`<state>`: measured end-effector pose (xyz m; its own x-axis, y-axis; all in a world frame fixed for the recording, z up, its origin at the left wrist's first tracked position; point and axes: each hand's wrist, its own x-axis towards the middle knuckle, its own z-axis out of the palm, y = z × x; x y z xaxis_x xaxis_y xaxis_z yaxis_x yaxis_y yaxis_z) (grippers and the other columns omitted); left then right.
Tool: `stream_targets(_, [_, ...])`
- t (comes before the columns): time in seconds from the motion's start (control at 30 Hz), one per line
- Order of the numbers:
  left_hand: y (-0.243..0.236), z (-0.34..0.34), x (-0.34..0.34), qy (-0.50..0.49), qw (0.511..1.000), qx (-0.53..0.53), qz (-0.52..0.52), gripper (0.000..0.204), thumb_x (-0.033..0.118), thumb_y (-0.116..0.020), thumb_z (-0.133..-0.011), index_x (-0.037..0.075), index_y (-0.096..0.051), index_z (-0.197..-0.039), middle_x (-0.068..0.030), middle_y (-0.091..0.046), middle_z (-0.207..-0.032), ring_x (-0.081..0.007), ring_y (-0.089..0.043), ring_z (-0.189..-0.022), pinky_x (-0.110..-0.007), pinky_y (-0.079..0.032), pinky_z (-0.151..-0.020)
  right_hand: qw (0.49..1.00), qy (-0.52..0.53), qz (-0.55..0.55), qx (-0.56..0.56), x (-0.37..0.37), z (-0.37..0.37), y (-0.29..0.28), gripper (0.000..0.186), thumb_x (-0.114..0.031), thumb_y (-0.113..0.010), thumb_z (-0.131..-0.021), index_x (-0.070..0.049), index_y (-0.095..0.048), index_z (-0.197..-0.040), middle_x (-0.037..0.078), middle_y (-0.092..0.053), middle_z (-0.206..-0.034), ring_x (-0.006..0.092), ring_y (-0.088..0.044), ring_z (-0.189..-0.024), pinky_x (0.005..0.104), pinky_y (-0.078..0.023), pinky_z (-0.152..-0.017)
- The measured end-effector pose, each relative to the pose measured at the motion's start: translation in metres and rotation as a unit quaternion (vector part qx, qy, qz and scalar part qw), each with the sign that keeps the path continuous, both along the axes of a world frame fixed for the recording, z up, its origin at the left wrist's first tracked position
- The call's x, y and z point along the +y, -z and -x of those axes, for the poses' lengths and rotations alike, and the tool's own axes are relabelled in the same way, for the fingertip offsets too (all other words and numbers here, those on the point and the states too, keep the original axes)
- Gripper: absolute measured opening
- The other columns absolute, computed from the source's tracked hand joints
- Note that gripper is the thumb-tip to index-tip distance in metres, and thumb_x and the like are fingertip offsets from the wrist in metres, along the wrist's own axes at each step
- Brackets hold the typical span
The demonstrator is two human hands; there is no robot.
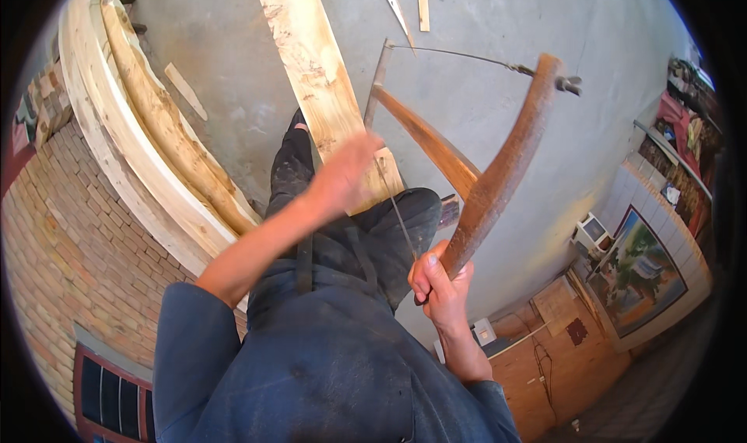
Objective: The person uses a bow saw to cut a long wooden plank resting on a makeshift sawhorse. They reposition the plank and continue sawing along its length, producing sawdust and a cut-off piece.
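Note:
My right hand [442,281] is wrapped round the lower end of a wooden frame saw [506,167], at the thick brown end arm. A wire stretches between the tops of the saw's two arms, and a wooden crossbar joins them. The thin blade runs from near my right hand to the near end of a long pale board [311,61]. That board reaches away from my lap, and my knee is beside it. Over the board, close to the saw's far arm, is my left hand [346,172]. Motion blurs its fingers, so what they grip, if anything, does not show.
Long rough-edged planks [148,124] stand at the left by a brick surface [85,217]. Offcuts, including a narrow strip [422,3] and a short slat [185,91], lie on the grey floor. A framed picture [638,268] and a wooden panel [537,373] are at the right.

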<state>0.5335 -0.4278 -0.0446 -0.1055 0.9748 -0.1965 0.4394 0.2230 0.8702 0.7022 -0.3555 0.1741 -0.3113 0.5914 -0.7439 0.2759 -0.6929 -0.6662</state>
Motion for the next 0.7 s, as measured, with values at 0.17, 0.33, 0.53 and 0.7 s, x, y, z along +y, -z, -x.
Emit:
stream_targets(0.17, [-0.059, -0.073, -0.020, 0.032, 0.976, -0.189, -0.106, 0.105, 0.014, -0.093, -0.065, 0.002, -0.040, -0.155, -0.0228, -0.054, -0.146, -0.0419, -0.053, -0.139, -0.049, -0.041, -0.122, 1.000, 0.019, -0.022, 0.012, -0.013, 0.005, -0.009, 0.024, -0.018, -0.056, -0.110, -0.007, -0.048, -0.090, 0.003, -0.043, -0.054, 0.0127, -0.038, -0.043, 0.0308, -0.033, -0.045])
stream_targets(0.33, [-0.056, -0.080, -0.011, -0.042, 0.965, -0.221, -0.137, 0.029, 0.019, -0.089, -0.070, 0.008, -0.063, -0.078, -0.0067, -0.064, -0.076, -0.0303, -0.064, -0.078, -0.041, -0.051, -0.071, 0.999, 0.001, -0.042, 0.016, -0.019, -0.001, -0.008, 0.025, -0.018, -0.056, -0.110, -0.006, -0.049, -0.089, 0.002, -0.042, -0.054, 0.0123, -0.039, -0.042, 0.0301, -0.035, -0.046])
stream_targets(0.53, [-0.055, -0.084, -0.010, 0.005, 0.970, -0.188, -0.156, 0.031, 0.015, -0.081, -0.062, 0.010, -0.050, -0.062, -0.0046, -0.050, -0.063, -0.0279, -0.054, -0.066, -0.040, -0.040, -0.061, 0.997, -0.065, -0.048, -0.012, -0.018, 0.001, -0.002, 0.026, -0.018, -0.059, -0.108, -0.004, -0.051, -0.087, 0.003, -0.045, -0.055, 0.0115, -0.040, -0.043, 0.0295, -0.037, -0.047])
stream_targets(0.7, [-0.064, -0.099, -0.008, 0.011, 0.961, -0.208, -0.183, 0.029, 0.022, -0.079, -0.067, 0.013, -0.052, -0.060, -0.0024, -0.052, -0.061, -0.0254, -0.053, -0.063, -0.039, -0.039, -0.060, 0.999, -0.052, -0.009, -0.013, -0.017, 0.002, -0.009, 0.027, -0.017, -0.061, -0.107, -0.003, -0.051, -0.086, 0.004, -0.046, -0.056, 0.0116, -0.040, -0.044, 0.0283, -0.035, -0.044])
